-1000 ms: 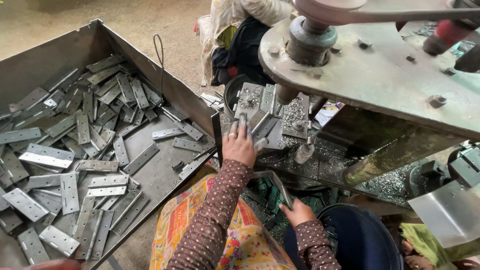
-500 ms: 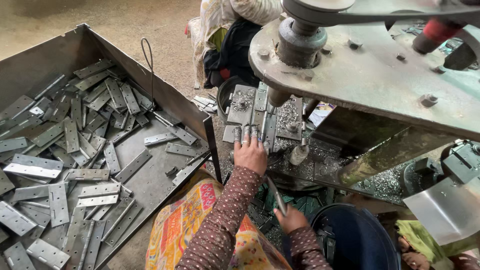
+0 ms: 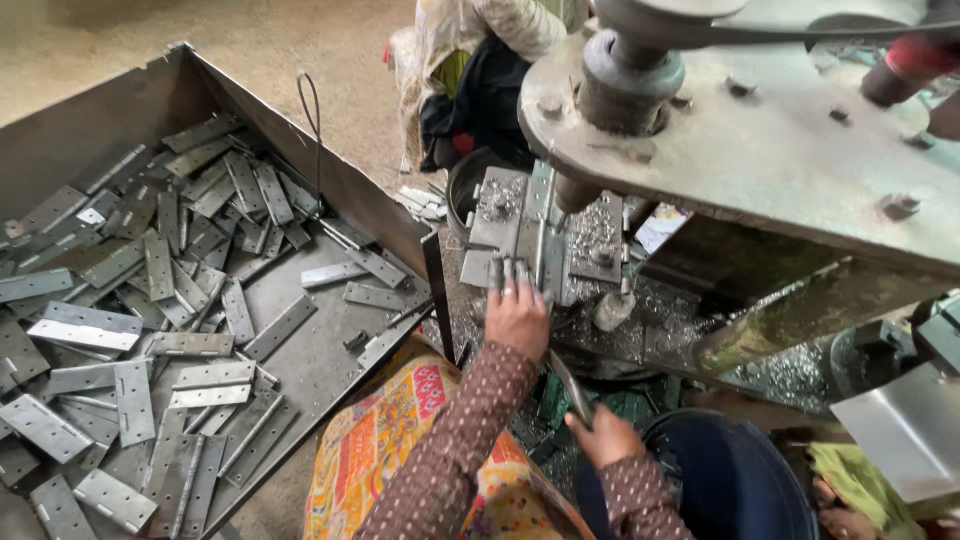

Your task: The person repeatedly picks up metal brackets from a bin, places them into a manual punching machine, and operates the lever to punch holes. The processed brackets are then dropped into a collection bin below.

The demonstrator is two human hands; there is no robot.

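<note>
Pressing down flat, your left hand [image 3: 517,318] lies with fingers [image 3: 510,275] stretched out and open on a narrow metal hinge strip [image 3: 543,232] that sits on the drill-press table [image 3: 497,212], right under the machine's spindle [image 3: 574,192]. It grips nothing; it only pins the strip against the plate. Your right hand [image 3: 606,437], nearer you than the table, is curled closed around 1 thin grey metal strip [image 3: 566,385], which angles up toward the left hand.

Around the table, fine silvery swarf [image 3: 660,335] litters the base of the machine. Above the table hangs the heavy grey machine head [image 3: 760,150], bolted and worn, with a thick shaft [image 3: 625,70] rising from it. Just on your side of the table, beneath the right hand, stands a dark blue bucket [image 3: 740,480]. Left of the table, touching distance from your patterned yellow and orange lap cloth [image 3: 400,440], a large sheet-metal tray [image 3: 150,100] holds a loose heap of flat hinges [image 3: 160,300]. Beyond the table, another person's cream and dark clothing [image 3: 480,60] shows on bare, dusty concrete floor [image 3: 250,40]. To the table's right sits a bent steel sheet [image 3: 900,430].
</note>
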